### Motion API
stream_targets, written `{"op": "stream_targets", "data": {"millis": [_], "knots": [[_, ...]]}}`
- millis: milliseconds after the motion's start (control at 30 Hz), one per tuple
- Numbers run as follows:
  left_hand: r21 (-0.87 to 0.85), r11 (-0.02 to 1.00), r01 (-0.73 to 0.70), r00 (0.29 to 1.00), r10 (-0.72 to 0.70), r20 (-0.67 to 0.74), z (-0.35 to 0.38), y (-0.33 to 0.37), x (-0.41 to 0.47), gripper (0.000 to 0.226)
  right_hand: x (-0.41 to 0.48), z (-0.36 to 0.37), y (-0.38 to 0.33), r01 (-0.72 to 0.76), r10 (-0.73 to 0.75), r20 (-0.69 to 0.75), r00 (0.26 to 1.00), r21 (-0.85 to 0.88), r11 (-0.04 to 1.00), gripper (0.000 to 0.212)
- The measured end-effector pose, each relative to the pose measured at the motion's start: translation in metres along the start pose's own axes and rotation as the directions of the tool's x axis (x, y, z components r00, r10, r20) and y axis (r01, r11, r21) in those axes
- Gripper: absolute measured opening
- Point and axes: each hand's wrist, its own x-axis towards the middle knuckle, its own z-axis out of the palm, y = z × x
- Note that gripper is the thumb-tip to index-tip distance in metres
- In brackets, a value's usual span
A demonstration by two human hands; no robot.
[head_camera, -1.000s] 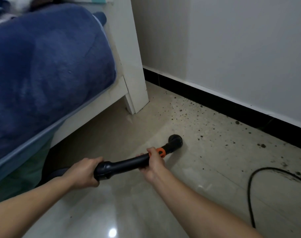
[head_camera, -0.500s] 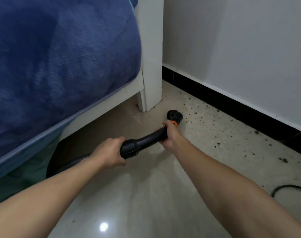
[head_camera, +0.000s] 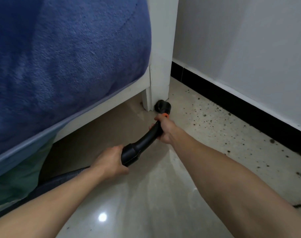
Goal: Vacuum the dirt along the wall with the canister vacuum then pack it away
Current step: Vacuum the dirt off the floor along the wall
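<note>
A black vacuum hose handle [head_camera: 139,145] with an orange collar [head_camera: 165,115] ends in a round black nozzle [head_camera: 162,106], which sits on the floor against the foot of the white bed leg [head_camera: 159,86]. My right hand [head_camera: 165,129] grips the handle just behind the collar. My left hand [head_camera: 110,160] grips its thick rear end, where the ribbed hose [head_camera: 67,176] runs back under the bed. Dark dirt specks [head_camera: 213,124] lie scattered on the pale floor along the black skirting [head_camera: 249,109] of the white wall. The canister is out of view.
A bed with a blue blanket [head_camera: 69,57] and a white frame fills the left side, with a green cloth [head_camera: 21,176] hanging below it. A black cable [head_camera: 300,206] shows at the right edge. Glossy floor [head_camera: 146,203] spreads in front of me.
Both hands have pushed the nozzle forward and left, from the open floor up to the bed leg. The view has come closer to the bed and wall corner.
</note>
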Motion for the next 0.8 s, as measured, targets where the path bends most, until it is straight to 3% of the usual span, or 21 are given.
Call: {"op": "stream_targets", "data": {"millis": [200, 333, 533, 633, 800], "knots": [[0.109, 0.993, 0.046, 0.998, -0.049, 0.027, -0.017, -0.037, -0.027, 0.059, -0.021, 0.018, 0.037, -0.054, 0.05, 0.064, 0.997, 0.054, 0.997, 0.014], [0.186, 0.981, 0.061, 0.996, -0.072, 0.053, -0.034, -0.059, -0.039, 0.054, -0.053, 0.013, 0.079, -0.079, 0.064, 0.074, 0.995, 0.216, 0.973, 0.017], [0.44, 0.896, 0.056, 0.969, -0.154, 0.191, -0.043, -0.057, -0.052, 0.046, -0.1, 0.001, 0.149, -0.163, 0.164, 0.035, 0.986, 0.435, 0.886, 0.024], [0.424, 0.903, 0.06, 0.955, -0.175, 0.237, -0.041, -0.05, -0.053, 0.042, -0.096, -0.006, 0.137, -0.159, 0.158, 0.032, 0.987, 0.373, 0.914, 0.033], [0.239, 0.964, 0.118, 0.94, -0.186, 0.285, -0.045, -0.04, -0.056, 0.046, -0.083, 0.007, 0.079, -0.113, 0.105, 0.059, 0.993, 0.162, 0.98, 0.04]]}}
